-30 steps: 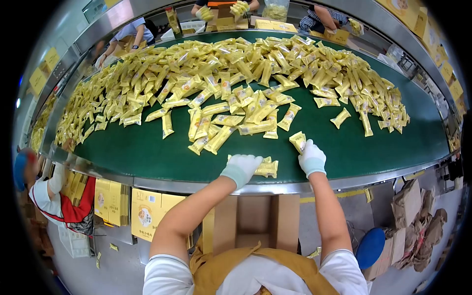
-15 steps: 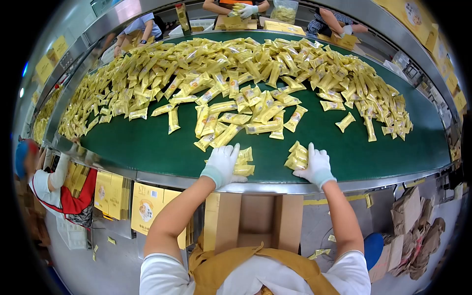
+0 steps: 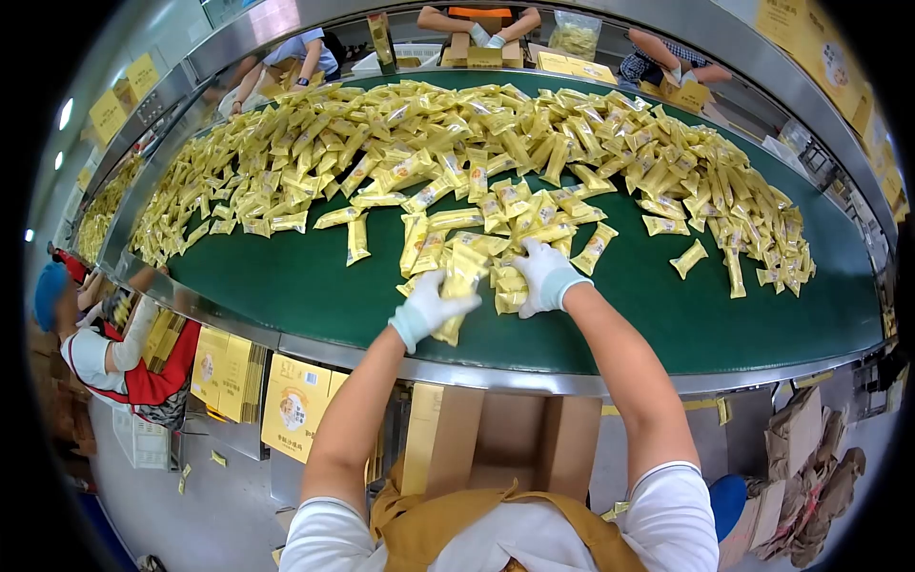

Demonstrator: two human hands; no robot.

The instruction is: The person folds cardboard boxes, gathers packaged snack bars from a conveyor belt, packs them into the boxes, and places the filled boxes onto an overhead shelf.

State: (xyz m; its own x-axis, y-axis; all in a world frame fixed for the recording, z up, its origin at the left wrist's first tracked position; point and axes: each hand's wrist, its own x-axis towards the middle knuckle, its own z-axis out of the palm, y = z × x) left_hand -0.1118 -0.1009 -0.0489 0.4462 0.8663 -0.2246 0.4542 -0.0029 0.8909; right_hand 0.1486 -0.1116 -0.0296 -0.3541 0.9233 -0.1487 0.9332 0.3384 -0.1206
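White gloves cover both of my hands over the green belt [image 3: 315, 296]. My left hand [image 3: 431, 307] grips yellow snack packets [image 3: 464, 272], slightly blurred, with one tilted upright against the thumb and fingers. To its right, my right hand [image 3: 546, 276] curls round a small group of yellow packets [image 3: 508, 288] at the near edge of the loose pile; its fingers partly hide how many it holds. Just beyond both hands, more packets [image 3: 505, 210] lie scattered in a heap. An open cardboard box [image 3: 505, 434] is below the belt edge, in front of my body.
A long mound of packets [image 3: 400, 124] spans the far side of the belt. Co-workers' hands [image 3: 486, 36] work at boxes across it. Flat printed cartons [image 3: 291, 405] stand at the lower left, beside a person in a red apron [image 3: 172, 372]. Crumpled brown paper [image 3: 810, 496] lies right.
Both hands have moved forward, away from the near belt edge. My right hand has also shifted left, close to the left. A packet is now tilted up in my left hand.
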